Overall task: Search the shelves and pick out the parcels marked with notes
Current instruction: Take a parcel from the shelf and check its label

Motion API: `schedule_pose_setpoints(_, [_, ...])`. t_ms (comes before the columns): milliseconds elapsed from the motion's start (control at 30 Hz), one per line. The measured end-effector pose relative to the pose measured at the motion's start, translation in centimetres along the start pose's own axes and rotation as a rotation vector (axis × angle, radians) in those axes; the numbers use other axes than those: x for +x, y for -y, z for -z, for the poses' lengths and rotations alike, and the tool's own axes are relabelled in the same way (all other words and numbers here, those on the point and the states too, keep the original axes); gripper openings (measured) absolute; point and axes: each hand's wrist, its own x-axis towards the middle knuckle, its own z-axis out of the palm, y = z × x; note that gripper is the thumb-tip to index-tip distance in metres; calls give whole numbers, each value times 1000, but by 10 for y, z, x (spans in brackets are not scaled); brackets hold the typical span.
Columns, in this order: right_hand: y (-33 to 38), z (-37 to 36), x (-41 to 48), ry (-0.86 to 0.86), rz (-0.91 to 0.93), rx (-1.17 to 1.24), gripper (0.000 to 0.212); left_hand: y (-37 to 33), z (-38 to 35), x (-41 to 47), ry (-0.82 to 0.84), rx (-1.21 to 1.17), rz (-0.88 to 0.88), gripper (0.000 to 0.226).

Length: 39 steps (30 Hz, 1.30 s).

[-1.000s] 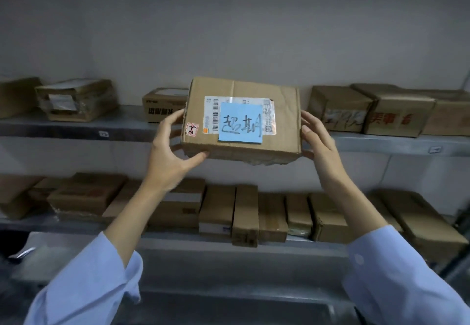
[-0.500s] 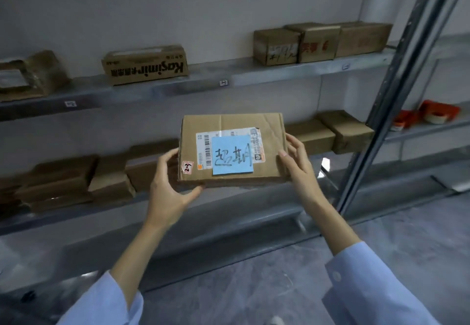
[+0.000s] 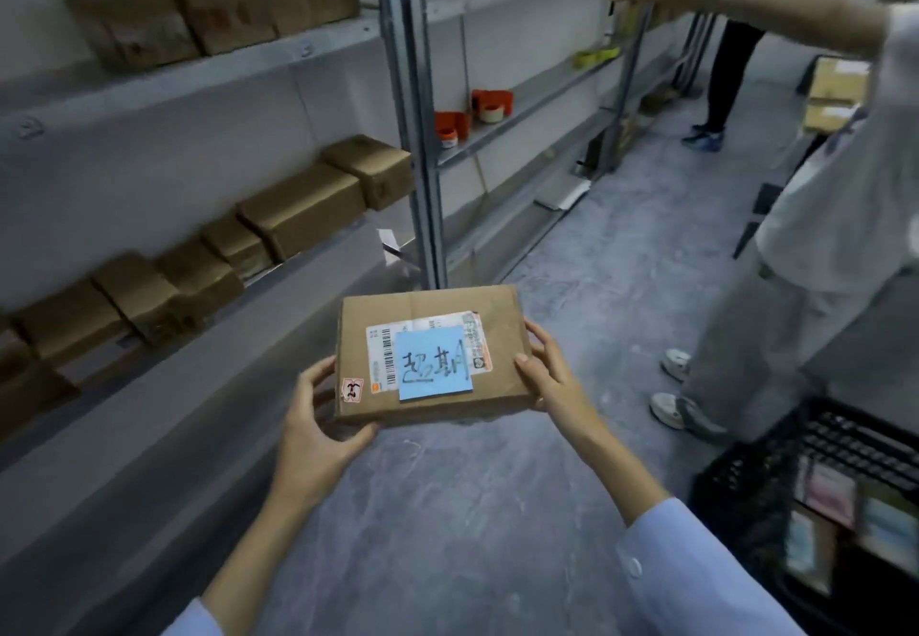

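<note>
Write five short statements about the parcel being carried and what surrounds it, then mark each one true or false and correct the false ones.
1. The left hand and the right hand grip opposite sides of the flat brown cardboard parcel. True.
2. A blue sticky note with handwriting covers part of the white shipping label. True.
3. The parcel rests on a shelf. False: it is held in the air above the grey floor, clear of the shelving.
4. The orange tape dispensers sit on a shelf beyond the grey metal upright. True.
5. The black plastic crate at lower right is empty. False: several flat packets stand inside it.
</note>
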Motion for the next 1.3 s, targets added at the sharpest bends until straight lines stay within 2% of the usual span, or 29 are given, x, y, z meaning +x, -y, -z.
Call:
schedule_pose_setpoints(267, [-46,166,-101,-262,-128,69,38,-50,-161,-38,277,-33,-67,83])
schedule_pose_setpoints(433, [-84,278,-168,-405,-173,46,48,-87,-278,-82,435,-65,-47,83])
schedule_pose_setpoints(633, [-110,372,-236,-530,-271,80,46,-124,-387,-118,610,-67,-25,81])
schedule_pose_setpoints(700, [-121,393,-253,-569,-302,104,44,-133,-416,-123,678,-53,-40,80])
schedule_pose_setpoints(833, [-146,425,-278,-656,-359,167,54,-138,-470,-125,818,-37,-61,78])
schedule_pose_setpoints(967, [-179,447,-288,-756,-405,248,50,-129,-525,-116,925,-3,-94,77])
schedule_pose_setpoints(1167, [-237,476,-277,-945,-458,381,44,-113,-621,-99,1072,46,-149,72])
schedule_pose_setpoints(1300, [-280,486,-256,-1086,-499,431,48,-92,-675,-82,1109,185,-245,72])
